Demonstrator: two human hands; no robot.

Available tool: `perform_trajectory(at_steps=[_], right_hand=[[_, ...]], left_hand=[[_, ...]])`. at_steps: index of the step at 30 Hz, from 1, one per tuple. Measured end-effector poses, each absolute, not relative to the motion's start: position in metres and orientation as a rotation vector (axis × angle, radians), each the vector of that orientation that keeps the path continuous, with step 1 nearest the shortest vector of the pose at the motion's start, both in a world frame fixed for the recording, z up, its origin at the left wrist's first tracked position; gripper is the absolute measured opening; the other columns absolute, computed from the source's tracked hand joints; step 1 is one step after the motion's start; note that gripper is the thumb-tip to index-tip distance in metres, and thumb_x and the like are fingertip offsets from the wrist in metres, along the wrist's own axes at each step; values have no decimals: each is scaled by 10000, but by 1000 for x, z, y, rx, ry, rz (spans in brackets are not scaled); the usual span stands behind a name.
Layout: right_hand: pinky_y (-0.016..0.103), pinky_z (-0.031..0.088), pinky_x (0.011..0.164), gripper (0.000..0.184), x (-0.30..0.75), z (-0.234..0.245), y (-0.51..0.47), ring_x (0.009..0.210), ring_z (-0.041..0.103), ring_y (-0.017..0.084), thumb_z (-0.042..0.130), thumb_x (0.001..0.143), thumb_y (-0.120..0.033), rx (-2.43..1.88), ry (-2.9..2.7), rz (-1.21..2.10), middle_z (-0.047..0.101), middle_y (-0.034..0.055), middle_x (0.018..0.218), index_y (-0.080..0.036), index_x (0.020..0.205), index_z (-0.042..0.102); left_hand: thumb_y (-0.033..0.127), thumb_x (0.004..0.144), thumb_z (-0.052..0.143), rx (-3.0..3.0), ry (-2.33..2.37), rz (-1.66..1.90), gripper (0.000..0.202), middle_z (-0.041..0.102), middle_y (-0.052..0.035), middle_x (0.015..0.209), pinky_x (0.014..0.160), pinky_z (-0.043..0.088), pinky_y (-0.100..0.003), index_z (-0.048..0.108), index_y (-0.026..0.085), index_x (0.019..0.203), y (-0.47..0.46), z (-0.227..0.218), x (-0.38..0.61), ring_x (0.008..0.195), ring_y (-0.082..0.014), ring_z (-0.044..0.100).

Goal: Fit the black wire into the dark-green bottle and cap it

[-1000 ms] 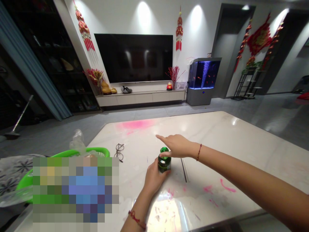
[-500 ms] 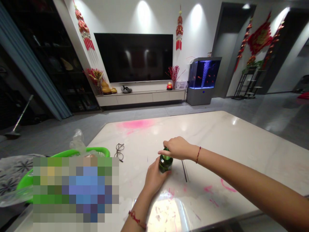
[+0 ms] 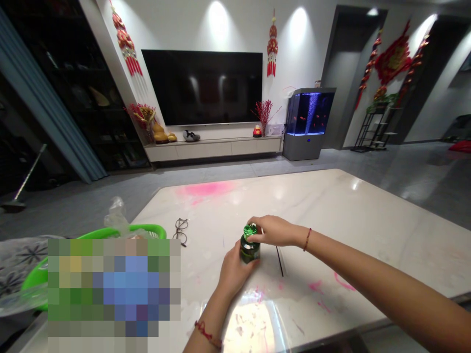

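A dark green bottle (image 3: pixel 250 251) stands on the white marbled table (image 3: pixel 316 201), in front of me. My left hand (image 3: pixel 235 267) is wrapped around its lower body. At the top sits a shiny green cap (image 3: pixel 250 230), with the fingers and thumb of my right hand (image 3: pixel 270 230) gripping its side. Part of the bottle is hidden behind my fingers. Just right of the bottle, a thin black stick (image 3: pixel 280 262) lies on the table. A pair of glasses (image 3: pixel 181 231) rests to the left.
A bright green basket (image 3: pixel 156 229) with a clear plastic bag (image 3: pixel 117 215) stands at the left; a blurred patch covers much of it. Pink stains (image 3: pixel 208 188) mark the table. Beyond are a television (image 3: pixel 206 88), a low cabinet (image 3: pixel 217 148) and a fish tank (image 3: pixel 309 115).
My right hand has shifted its fingers from over the bottle's top to the cap's right side, so the green cap shows more. My left hand keeps its hold on the bottle.
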State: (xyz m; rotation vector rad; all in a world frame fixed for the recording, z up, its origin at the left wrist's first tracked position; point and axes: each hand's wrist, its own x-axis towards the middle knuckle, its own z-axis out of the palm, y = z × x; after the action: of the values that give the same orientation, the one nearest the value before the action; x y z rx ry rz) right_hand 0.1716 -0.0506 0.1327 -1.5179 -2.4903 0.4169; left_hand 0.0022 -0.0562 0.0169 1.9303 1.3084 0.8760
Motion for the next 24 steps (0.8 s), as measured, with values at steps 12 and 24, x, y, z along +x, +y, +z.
perform_trajectory(at_steps=[12,24], right_hand=[[256,427,760,228,206,25,-91,852,587,181,522,761,-158,-1877,-1990,428,607,78,951,-166,983,573],[281,434,772,229,217,35,-7,877,599,218,410,824,-109,-2038,-1958,98,620,132,913,-104,871,634]], left_hand=[[212,643,659,1940,1258,887,661,559,-85,1238,959,377,-375,418,207,1259,-62,17,-1,1129,-259,515],[224,658,653,1943,1249,885,675,546,-81,1263,976,375,-365,399,203,1284,-58,11,-4,1151,-248,506]])
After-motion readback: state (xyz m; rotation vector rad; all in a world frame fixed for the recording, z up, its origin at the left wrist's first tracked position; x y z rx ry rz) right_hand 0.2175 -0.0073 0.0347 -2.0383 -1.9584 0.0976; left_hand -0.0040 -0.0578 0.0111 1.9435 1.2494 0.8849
